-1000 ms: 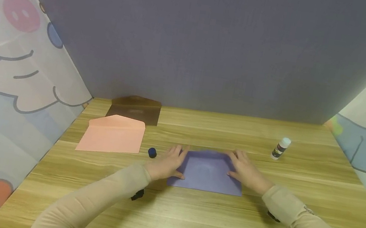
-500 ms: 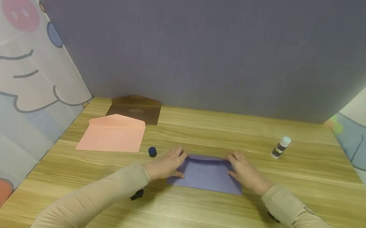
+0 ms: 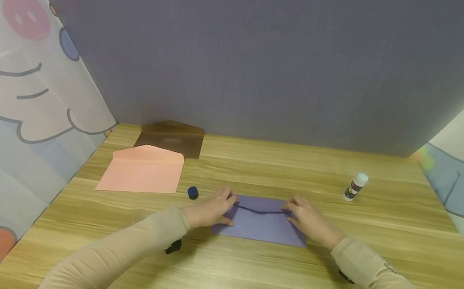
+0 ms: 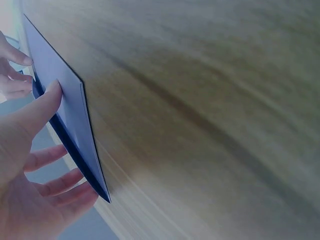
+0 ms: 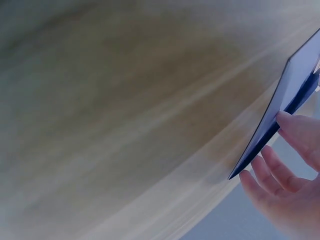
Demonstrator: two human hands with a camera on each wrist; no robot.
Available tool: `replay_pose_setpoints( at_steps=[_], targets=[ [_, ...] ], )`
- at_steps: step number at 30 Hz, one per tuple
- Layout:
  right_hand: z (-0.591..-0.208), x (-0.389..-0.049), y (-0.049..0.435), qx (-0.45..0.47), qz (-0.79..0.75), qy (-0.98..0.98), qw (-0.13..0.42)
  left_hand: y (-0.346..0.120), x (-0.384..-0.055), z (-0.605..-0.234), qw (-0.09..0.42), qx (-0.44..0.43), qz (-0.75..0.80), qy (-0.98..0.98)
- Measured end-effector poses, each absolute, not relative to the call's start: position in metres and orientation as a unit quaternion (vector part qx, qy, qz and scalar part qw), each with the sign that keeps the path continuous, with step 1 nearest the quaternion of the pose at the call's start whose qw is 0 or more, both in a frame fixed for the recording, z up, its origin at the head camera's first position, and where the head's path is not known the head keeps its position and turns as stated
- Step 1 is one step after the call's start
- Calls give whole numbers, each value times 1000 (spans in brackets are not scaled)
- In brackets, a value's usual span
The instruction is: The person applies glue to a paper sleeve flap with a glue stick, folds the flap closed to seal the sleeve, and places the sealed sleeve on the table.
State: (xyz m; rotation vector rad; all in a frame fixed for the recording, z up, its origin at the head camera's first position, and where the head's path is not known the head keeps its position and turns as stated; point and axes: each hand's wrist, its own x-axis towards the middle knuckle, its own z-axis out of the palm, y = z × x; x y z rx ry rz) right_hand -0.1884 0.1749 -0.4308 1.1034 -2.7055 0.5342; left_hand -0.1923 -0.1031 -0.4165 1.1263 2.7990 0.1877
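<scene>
A purple envelope (image 3: 261, 227) lies on the table with its flap (image 3: 261, 204) folded partly over its body, a dark gap showing under the flap's edge. My left hand (image 3: 213, 208) is at its left end: in the left wrist view the thumb (image 4: 54, 95) rests on the envelope's face and the other fingers touch the flap side. At the right end, my right hand (image 3: 311, 221) touches the flap. Its thumb (image 5: 292, 122) and fairly straight fingers meet the envelope's edge in the right wrist view. Neither hand has its fingers curled round the envelope.
To the left lie an open pink envelope (image 3: 141, 175) and a brown envelope (image 3: 173, 140) behind it. A dark blue cap (image 3: 193, 193) sits near my left hand. The glue stick (image 3: 355, 187) stands at the back right. A grey wall (image 3: 274, 59) rises behind the table.
The purple envelope's flap has swung from lying back, away from me, to folded forward over the body. Both hands moved only slightly with it at the ends.
</scene>
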Motion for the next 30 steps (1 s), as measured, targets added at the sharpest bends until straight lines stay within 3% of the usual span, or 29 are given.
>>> replay_pose_setpoints(
  at_steps=[6, 17, 30],
  targets=[
    [-429, -187, 174, 361, 158, -916, 67, -103, -192, -415, 64, 375, 62, 923],
    [-430, -187, 175, 389, 140, -906, 90, -103, -195, -417, 58, 389, 50, 918],
    [-410, -188, 164, 395, 80, -915, 29, -101, -198, -414, 67, 389, 21, 918]
  ],
)
